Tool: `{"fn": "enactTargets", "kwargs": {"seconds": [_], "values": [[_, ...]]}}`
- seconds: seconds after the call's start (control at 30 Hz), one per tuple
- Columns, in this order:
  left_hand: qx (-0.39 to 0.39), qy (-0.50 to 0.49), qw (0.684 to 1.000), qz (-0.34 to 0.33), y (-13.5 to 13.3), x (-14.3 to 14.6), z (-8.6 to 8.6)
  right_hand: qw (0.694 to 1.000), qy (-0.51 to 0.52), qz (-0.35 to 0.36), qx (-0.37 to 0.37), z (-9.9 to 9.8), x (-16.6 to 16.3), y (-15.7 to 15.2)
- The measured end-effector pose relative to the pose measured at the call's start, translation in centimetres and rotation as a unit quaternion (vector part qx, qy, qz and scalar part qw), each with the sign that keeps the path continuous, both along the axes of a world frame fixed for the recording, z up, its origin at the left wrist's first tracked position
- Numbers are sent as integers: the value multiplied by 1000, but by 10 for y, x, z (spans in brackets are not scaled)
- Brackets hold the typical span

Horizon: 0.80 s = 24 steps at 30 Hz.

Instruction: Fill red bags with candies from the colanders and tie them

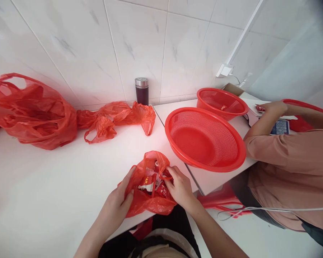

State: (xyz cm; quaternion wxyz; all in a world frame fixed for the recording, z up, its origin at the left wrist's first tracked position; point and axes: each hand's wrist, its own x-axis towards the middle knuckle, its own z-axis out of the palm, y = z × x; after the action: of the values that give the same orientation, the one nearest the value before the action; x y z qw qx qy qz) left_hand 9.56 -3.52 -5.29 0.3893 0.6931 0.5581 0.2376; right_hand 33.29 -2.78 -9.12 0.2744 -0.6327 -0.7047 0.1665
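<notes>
A: What are the hands working on?

B: A red plastic bag (142, 205). It sits at the front edge of the white tabletop (56, 186), close to the wearer's body, with its mouth facing up.

A: How is it held?

B: The left hand (118, 202) grips the bag's left side between thumb and fingers. The right hand (179, 184) pinches the rim on the other side. Together they keep the mouth spread.

A: How far along does it look?

B: Opening the bag seems done, since red printed packets (161, 189) show inside. They are all loose in there as far as I can see, and neither hand visibly holds one, so emptying or sorting them, if meant, appears left to do.

A: What is around it?

B: To the right, a red near basket (196, 141), with a far basket (218, 96) behind it. To the left, a big bag (43, 118) and some crumpled bags (115, 113). A dark flask (142, 95) stands by the wall. Another person (290, 161) works at far right.
</notes>
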Motion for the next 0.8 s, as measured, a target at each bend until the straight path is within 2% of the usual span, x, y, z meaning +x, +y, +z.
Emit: {"fn": "enactTargets", "kwargs": {"seconds": [0.13,0.27,0.5,0.7,0.8], "values": [[-21,-13,1000,14,0,-3,2,1000,0,-5,-8,2,-1,0],[-9,-17,999,27,0,-1,1,1000,0,-3,-10,2,-1,0],[-14,36,999,-18,10,5,4,1000,-3,-3,-2,-1,-1,1],[-39,-6,998,-52,10,1,8,1000,-17,-17,-5,-1,-3,1],[-33,-18,999,-31,8,-4,5,1000,-8,-22,-2,-1,-2,3]]}}
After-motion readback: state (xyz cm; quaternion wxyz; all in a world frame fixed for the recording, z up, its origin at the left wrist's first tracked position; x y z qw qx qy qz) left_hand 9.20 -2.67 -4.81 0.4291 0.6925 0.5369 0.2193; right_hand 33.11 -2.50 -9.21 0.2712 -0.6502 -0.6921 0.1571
